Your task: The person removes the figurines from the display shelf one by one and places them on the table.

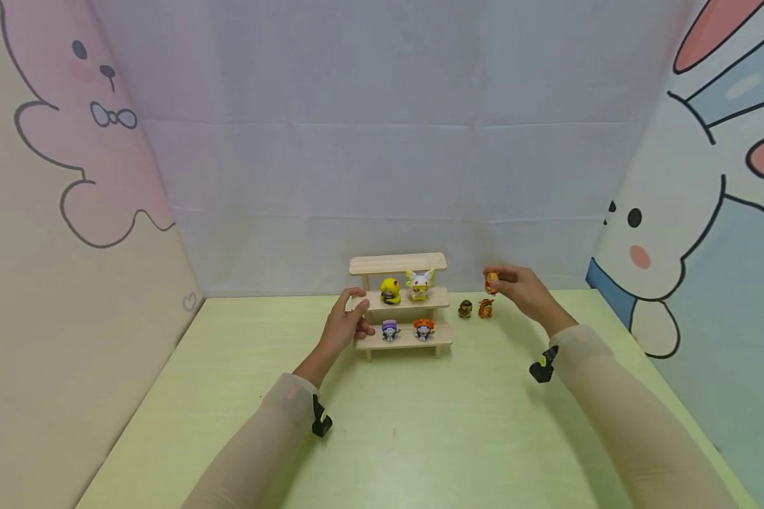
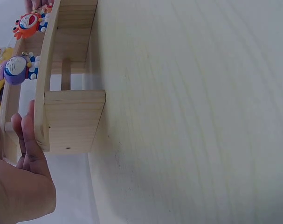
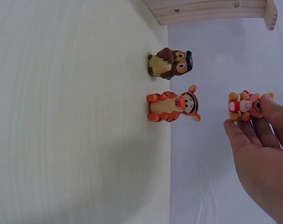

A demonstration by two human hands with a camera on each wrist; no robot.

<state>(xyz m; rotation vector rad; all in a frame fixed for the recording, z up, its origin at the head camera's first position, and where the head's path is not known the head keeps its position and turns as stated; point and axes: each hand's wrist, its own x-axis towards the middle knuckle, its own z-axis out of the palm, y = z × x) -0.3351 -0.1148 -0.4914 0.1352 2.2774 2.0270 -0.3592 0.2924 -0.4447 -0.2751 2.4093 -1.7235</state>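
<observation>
- Right hand (image 1: 527,291) pinches the small orange figurine (image 1: 491,283), clear of the desk (image 1: 420,438)!
- Wooden shelf (image 1: 397,264) sits at that hand's nine o'clock.
- Left hand (image 1: 342,328), nearer, grips the shelf's nine-o'clock end!

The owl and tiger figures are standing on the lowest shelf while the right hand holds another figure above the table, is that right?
No: the owl figure and tiger figure stand on the table beside the wooden rack, as the head view shows. The right hand does hold another figure above the table.
</observation>
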